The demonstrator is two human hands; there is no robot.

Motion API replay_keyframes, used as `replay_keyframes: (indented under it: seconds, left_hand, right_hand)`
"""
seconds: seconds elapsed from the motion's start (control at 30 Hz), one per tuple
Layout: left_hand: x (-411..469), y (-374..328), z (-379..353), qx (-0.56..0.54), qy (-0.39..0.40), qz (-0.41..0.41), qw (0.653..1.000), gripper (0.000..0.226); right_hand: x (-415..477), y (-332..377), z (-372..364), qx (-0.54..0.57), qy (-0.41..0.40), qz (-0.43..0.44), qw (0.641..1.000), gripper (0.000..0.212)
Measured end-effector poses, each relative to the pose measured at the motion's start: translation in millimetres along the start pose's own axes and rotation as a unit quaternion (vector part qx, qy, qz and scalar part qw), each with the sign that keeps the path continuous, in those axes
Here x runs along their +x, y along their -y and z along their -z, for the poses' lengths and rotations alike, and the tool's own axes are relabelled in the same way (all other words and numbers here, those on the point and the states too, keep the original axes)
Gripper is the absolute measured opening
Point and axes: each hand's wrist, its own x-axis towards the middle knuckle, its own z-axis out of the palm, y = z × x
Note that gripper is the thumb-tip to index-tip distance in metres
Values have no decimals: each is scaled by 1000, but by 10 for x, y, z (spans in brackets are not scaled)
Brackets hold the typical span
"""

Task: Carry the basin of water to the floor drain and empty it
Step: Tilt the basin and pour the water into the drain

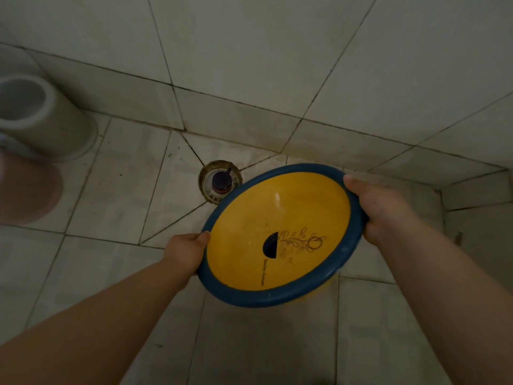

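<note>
A round yellow basin (280,218) with a blue rim hangs above the tiled floor, tilted so that its far-left edge dips toward the floor drain (219,180). My left hand (188,250) grips the rim on the near left, thumb over the edge. On the far right side of the rim my right hand (380,209) holds on the same way. The drain is a round grate with a dark plug in its middle, just beyond the basin's rim. A dark printed flower mark shows on the basin's bottom. I cannot tell whether water is inside.
A white cylindrical container (41,118) stands on the floor at the far left, with a pinkish rounded object (25,187) in front of it. Tiled walls meet the floor right behind the drain. A raised tiled step (477,207) lies at the right.
</note>
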Motion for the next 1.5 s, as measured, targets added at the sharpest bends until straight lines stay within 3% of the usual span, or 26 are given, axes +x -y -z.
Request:
replay_keyframes:
  seconds: [0.27, 1.33, 1.5]
  left_hand:
    - [-20, -2, -8, -16, 10, 9, 1000, 37]
    - [25, -40, -35, -61, 36, 22, 997, 29]
    - [19, -41, -23, -59, 40, 25, 997, 30]
  right_hand:
    - [19, 2, 2, 5, 6, -2, 1000, 22]
    - [-15, 146, -56, 26, 29, 21, 999, 7]
    - [-36, 170, -77, 33, 34, 17, 999, 19]
